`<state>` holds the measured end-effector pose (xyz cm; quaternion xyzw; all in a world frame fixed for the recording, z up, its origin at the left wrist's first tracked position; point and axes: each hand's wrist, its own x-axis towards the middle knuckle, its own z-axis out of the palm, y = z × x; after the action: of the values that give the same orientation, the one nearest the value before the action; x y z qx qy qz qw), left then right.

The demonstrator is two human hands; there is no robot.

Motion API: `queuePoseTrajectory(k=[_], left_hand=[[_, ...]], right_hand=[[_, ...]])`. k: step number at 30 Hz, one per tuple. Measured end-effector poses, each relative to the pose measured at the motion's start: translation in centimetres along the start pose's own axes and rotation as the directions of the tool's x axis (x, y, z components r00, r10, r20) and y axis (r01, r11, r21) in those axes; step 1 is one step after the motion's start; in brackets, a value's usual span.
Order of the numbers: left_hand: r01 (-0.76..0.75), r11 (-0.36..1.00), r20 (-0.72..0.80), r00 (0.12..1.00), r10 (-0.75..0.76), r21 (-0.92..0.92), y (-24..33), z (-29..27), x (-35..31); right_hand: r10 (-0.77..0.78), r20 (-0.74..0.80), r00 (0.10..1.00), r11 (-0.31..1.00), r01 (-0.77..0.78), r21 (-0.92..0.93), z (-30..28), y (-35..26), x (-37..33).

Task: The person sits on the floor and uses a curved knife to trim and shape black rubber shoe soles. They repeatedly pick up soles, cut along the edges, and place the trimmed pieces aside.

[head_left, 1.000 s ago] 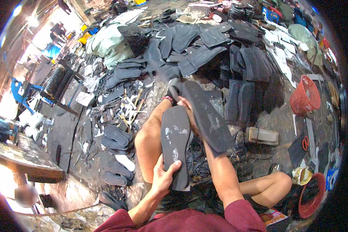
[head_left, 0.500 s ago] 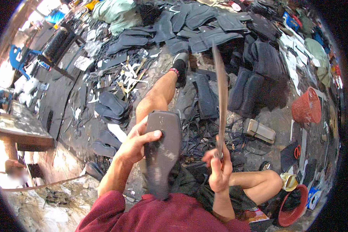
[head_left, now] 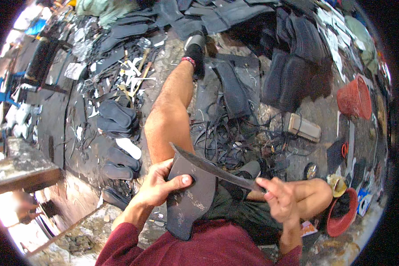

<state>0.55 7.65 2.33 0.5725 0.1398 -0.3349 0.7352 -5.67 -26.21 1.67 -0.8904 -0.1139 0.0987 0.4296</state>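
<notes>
A: Report on the surroundings.
B: The outstretched left leg point(head_left: 170, 108) occupies the floor ahead of the left hand. Left of it lie stacked dark pads point(head_left: 116, 116) and a white pad point(head_left: 128, 149). To its right are a tangle of black strips point(head_left: 217, 133), a beige block point(head_left: 304, 127) and 2 red containers: a basket point(head_left: 354, 98) and, nearer, a bowl point(head_left: 353, 215).
A: Markings?
B: The blue-and-white packet point(head_left: 363, 201) beside the bowl is too small to read. The dark sole point(head_left: 193, 195) shows pale flecks.
A: Fingers and location?
B: The sole is above the lap, tilted. The left hand point(head_left: 157, 184) pinches its edge, thumb on the face, fingers mostly hidden behind. The right hand point(head_left: 281, 199) is closed around the end of a blade-like piece point(head_left: 213, 169), which crosses the sole's upper part; contact cannot be determined.
</notes>
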Motion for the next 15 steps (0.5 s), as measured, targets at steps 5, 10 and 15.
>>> queuePoseTrajectory(k=[5, 10, 15], left_hand=[[0.034, 0.994, 0.068, 0.997, -0.042, 0.107, 0.6, 1.4, 0.8], [0.108, 0.978, 0.070, 0.990, -0.122, 0.177, 1.0, 2.3, 0.9], [0.090, 0.936, 0.173, 0.972, -0.156, 0.339, 0.5, 1.8, 1.2]], right_hand=[[-0.109, 0.232, 0.967, 0.984, 0.137, -0.109, -3.9, -1.9, 6.1], [-0.208, 0.345, 0.915, 0.974, 0.227, -0.015, -1.9, -3.1, 11.0], [-0.228, 0.455, 0.861, 0.972, 0.231, 0.050, -1.2, -3.3, 13.0]])
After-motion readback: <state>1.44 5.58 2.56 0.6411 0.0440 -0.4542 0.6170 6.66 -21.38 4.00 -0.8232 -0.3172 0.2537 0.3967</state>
